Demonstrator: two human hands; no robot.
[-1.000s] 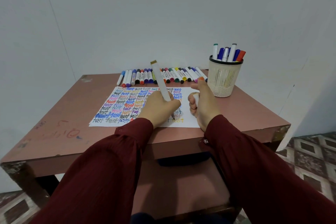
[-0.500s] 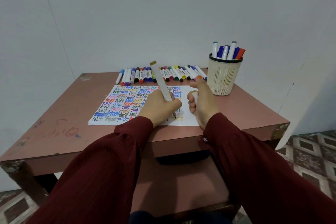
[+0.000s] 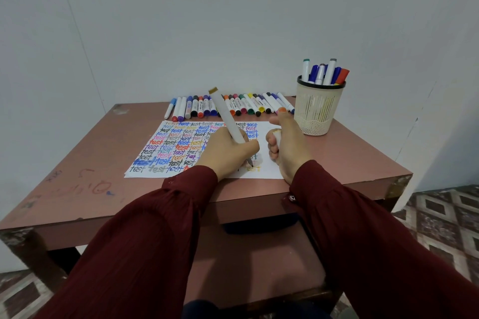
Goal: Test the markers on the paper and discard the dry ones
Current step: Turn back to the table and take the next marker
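- The left hand (image 3: 228, 153) is curled round a white marker (image 3: 227, 119), gripping it low on the barrel like a pen.
- The marker's long axis slants from its dark tip, at the lower right of the hand, up and away to a brownish-gold end band at the far left. The tip appears to touch the paper (image 3: 270, 172) in its nearly bare right-hand strip, beside faint yellowish lettering.
- The right hand (image 3: 289, 145) stands just beside it, thumb up. Its fingers are wrapped round a short pale piece, probably the cap (image 3: 276, 137). For recapping, the tip has to swing right towards it.
- The paper is thin and flat, filled with rows of "test" in many colours.
- Behind it lies a row of markers (image 3: 241, 105), smooth plastic barrels side by side, ends towards the person.
- At the far right, a cream slotted cup (image 3: 317, 111) holds more markers upright.
- The table (image 3: 90, 163) is a worn, scribbled reddish brown.
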